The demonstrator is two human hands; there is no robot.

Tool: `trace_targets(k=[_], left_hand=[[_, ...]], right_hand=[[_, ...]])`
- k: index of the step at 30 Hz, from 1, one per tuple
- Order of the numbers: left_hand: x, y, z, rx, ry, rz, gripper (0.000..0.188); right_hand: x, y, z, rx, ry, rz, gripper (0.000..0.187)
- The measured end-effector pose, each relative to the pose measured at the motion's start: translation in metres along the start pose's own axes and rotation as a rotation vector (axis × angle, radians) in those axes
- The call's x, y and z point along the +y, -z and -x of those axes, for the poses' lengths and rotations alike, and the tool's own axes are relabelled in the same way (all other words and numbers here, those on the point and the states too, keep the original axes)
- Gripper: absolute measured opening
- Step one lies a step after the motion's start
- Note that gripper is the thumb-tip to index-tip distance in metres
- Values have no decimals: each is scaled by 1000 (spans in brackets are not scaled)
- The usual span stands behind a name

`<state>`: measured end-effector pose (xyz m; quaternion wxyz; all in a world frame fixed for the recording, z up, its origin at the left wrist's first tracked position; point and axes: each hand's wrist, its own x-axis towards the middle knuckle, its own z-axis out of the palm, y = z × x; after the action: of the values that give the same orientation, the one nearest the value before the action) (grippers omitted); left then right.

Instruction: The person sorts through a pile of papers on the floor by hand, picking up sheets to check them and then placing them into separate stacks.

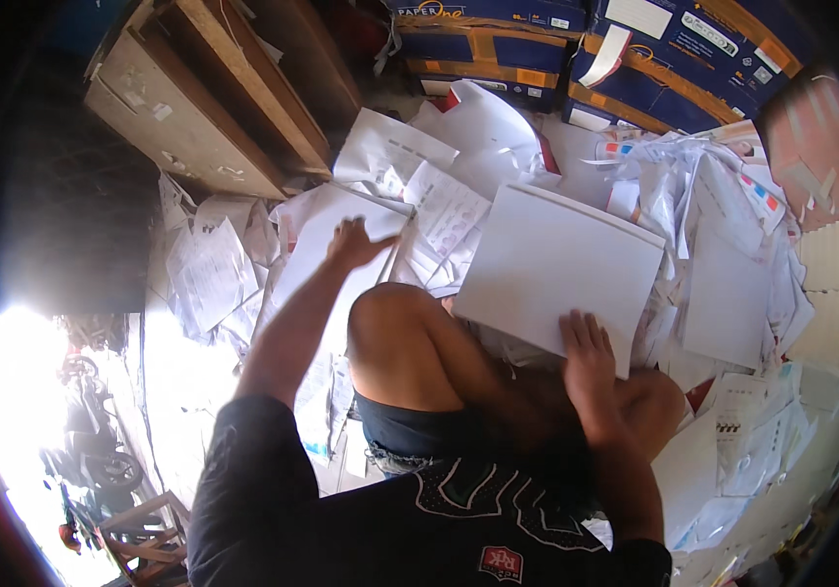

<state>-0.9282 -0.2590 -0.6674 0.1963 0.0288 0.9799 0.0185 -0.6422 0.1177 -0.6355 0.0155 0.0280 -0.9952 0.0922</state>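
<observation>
I sit with bent knees among heaps of loose paper. My left hand (355, 245) lies with spread fingers on a white paper stack (327, 217) left of my knee. In front of me, a large stack of white sheets (561, 269) sits at a slant, its far edge uneven. My right hand (588, 357) rests flat on the near right corner of that stack, fingers stretched out. Between the two stacks lie printed sheets (447, 207), some overlapping. Whatever lies beneath the large stack is hidden.
Blue cartons (498, 59) with brown tape stand stacked at the back. A wooden frame (214, 98) leans at the far left. Crumpled paper and wrappers (703, 186) pile up on the right, torn printed sheets (209, 274) on the left. Motorbikes (97, 430) show outside, lower left.
</observation>
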Motion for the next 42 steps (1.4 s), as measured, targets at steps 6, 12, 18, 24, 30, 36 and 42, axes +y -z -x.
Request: trace_targets(k=[6, 12, 18, 24, 30, 36, 42], left_hand=[[-20, -66, 71, 107, 16, 130, 93], [-70, -48, 73, 260, 84, 246, 36], [-84, 147, 128, 884, -37, 215, 38], [18, 186, 150, 682, -876, 1538, 80], [253, 150, 231, -288, -732, 2028, 86], [292, 125, 283, -668, -653, 1915, 91], [258, 189, 321, -740, -848, 1493, 30]], right_hand=[[8, 93, -11, 372, -588, -1094, 24], [-18, 37, -21, 565, -1085, -1900, 50], [-7, 64, 20, -561, -890, -1456, 26], [-25, 220, -41, 595, 67, -1391, 33], [-55, 253, -30, 566, 189, -660, 43], [-12, 284, 40, 835, 35, -715, 18], [-11, 289, 49, 651, 68, -331, 28]])
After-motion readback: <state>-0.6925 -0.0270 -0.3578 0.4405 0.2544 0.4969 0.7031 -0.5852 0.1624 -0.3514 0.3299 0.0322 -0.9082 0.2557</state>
